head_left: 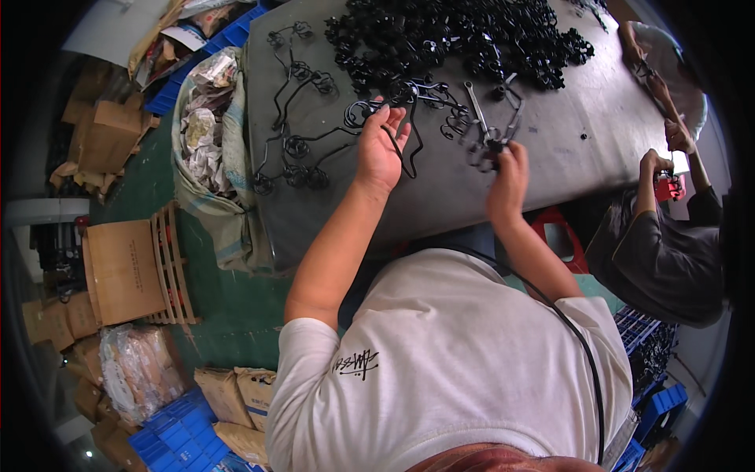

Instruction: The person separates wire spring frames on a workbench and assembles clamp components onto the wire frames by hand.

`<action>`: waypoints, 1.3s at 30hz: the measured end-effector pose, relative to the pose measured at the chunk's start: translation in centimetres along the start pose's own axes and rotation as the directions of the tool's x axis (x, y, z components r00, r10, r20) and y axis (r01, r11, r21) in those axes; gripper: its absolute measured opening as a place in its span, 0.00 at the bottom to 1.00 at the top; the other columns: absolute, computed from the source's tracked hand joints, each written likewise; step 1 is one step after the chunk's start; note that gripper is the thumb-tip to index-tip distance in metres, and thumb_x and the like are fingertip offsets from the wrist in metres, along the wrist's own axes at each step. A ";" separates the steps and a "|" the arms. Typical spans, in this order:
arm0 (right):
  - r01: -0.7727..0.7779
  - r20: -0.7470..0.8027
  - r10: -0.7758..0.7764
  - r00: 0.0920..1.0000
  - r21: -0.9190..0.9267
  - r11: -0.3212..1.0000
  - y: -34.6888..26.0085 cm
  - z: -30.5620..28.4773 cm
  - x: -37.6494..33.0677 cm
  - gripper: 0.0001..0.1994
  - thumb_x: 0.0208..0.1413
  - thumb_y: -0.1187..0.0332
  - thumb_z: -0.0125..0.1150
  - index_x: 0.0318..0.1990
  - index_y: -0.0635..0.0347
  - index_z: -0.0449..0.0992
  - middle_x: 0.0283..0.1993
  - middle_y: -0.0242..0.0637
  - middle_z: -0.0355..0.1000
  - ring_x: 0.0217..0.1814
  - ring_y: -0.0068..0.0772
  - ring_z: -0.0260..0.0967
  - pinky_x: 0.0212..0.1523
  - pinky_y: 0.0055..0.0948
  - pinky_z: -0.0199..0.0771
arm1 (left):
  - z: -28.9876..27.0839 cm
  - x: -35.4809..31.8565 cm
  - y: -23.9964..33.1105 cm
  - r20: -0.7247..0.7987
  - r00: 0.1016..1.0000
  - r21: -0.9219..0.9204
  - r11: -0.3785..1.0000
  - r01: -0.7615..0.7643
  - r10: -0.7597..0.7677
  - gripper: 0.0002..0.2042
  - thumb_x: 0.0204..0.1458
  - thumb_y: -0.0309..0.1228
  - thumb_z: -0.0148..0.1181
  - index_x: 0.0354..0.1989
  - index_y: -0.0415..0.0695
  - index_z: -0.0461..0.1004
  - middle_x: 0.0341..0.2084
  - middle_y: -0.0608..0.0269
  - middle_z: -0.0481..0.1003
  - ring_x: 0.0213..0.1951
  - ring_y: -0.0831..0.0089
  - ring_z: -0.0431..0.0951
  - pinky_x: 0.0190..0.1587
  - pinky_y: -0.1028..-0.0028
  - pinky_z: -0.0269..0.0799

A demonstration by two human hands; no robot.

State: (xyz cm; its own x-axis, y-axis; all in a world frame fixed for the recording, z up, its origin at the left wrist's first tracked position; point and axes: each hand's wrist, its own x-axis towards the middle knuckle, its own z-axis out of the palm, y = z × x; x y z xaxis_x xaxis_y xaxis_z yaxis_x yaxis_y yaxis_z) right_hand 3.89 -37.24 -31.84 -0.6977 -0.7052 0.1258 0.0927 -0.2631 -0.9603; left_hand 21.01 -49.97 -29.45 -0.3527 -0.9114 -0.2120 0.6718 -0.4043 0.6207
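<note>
My left hand [381, 153] is over the grey table, its fingers curled about a black bent-wire part [410, 161] with coiled ends. To the right, my right hand [509, 175] is closed on another black wire part [515, 110], blurred by motion, with a dark knob-like piece by the fingertips. Between the hands, close to the right one, lies a silver wrench [476, 108]. Several similar black wire pieces [295, 148] are spread on the table left of my left hand.
A big heap of black parts [456, 39] covers the far side of the grey table [566, 149]. At its left stands a sack of crumpled paper [208, 134]. Two other people [661, 244] work at the right. Cardboard boxes [124, 271] and blue crates [179, 433] line the left.
</note>
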 end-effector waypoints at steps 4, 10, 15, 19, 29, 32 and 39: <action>0.087 -0.128 -0.133 0.983 -0.316 0.945 -0.2 -8.2 5.0 0.11 0.62 0.66 0.53 0.40 0.66 0.75 0.36 0.32 0.71 0.39 0.22 0.64 0.43 0.25 0.64 | -1.7 0.5 0.2 0.029 0.999 -0.110 0.994 0.021 -0.018 0.17 0.53 0.34 0.61 0.51 0.51 0.70 0.35 0.70 0.75 0.45 0.74 0.74 0.57 0.66 0.64; 0.211 0.036 -0.482 0.876 -0.926 0.314 -0.7 -14.5 9.9 0.13 0.60 0.62 0.58 0.43 0.65 0.76 0.41 0.45 0.74 0.45 0.43 0.70 0.51 0.38 0.67 | -3.0 1.2 1.2 0.151 0.986 -0.120 0.989 0.087 -0.068 0.18 0.52 0.32 0.54 0.52 0.48 0.69 0.16 0.74 0.58 0.24 0.79 0.61 0.54 0.68 0.67; 0.256 0.178 -0.185 0.967 -0.656 0.710 -2.3 -5.9 8.3 0.23 0.59 0.58 0.62 0.57 0.61 0.70 0.51 0.47 0.73 0.52 0.38 0.72 0.51 0.35 0.72 | -2.5 0.5 1.6 0.241 0.967 -0.068 0.993 0.098 -0.079 0.21 0.53 0.32 0.48 0.57 0.43 0.68 0.14 0.74 0.56 0.23 0.80 0.60 0.55 0.69 0.67; -0.235 0.320 0.337 0.886 -0.316 0.919 0.9 2.3 6.4 0.31 0.59 0.54 0.63 0.64 0.64 0.65 0.55 0.44 0.72 0.50 0.34 0.72 0.48 0.33 0.72 | -1.7 -0.1 1.7 0.295 0.951 0.075 0.995 0.070 -0.090 0.24 0.52 0.32 0.49 0.61 0.47 0.66 0.14 0.74 0.56 0.22 0.80 0.59 0.52 0.70 0.67; -0.591 0.320 0.563 0.762 -0.012 0.807 2.2 5.7 5.1 0.30 0.55 0.54 0.68 0.59 0.65 0.69 0.51 0.40 0.70 0.50 0.28 0.67 0.49 0.22 0.66 | -0.9 -1.6 2.0 0.381 0.925 0.329 0.937 -0.121 -0.014 0.34 0.50 0.32 0.53 0.69 0.42 0.56 0.15 0.76 0.57 0.20 0.84 0.57 0.47 0.73 0.69; -0.432 0.394 0.420 0.817 -0.064 0.900 2.9 4.6 6.0 0.19 0.54 0.57 0.69 0.45 0.64 0.77 0.47 0.37 0.70 0.48 0.24 0.67 0.47 0.22 0.68 | -1.0 -1.6 2.5 0.407 0.913 0.356 0.921 -0.159 0.001 0.35 0.53 0.41 0.58 0.69 0.42 0.56 0.13 0.77 0.55 0.18 0.85 0.55 0.47 0.73 0.68; 0.509 0.391 -0.356 0.849 -0.417 0.754 -2.9 4.6 7.3 0.14 0.47 0.64 0.75 0.34 0.63 0.78 0.51 0.35 0.66 0.42 0.25 0.69 0.43 0.25 0.74 | -0.5 -1.8 4.9 0.492 0.870 0.468 0.853 -0.230 -0.035 0.41 0.54 0.50 0.62 0.70 0.40 0.54 0.12 0.79 0.53 0.18 0.86 0.55 0.46 0.73 0.67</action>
State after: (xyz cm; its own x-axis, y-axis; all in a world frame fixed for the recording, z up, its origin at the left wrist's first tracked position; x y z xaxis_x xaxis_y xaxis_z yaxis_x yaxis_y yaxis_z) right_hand 1.73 -44.66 -27.01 -0.3474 -0.7621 0.5464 -0.5809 -0.2825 -0.7633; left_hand 25.20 -50.36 -26.41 -0.6512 -0.7407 0.1653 0.3497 -0.0996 0.9315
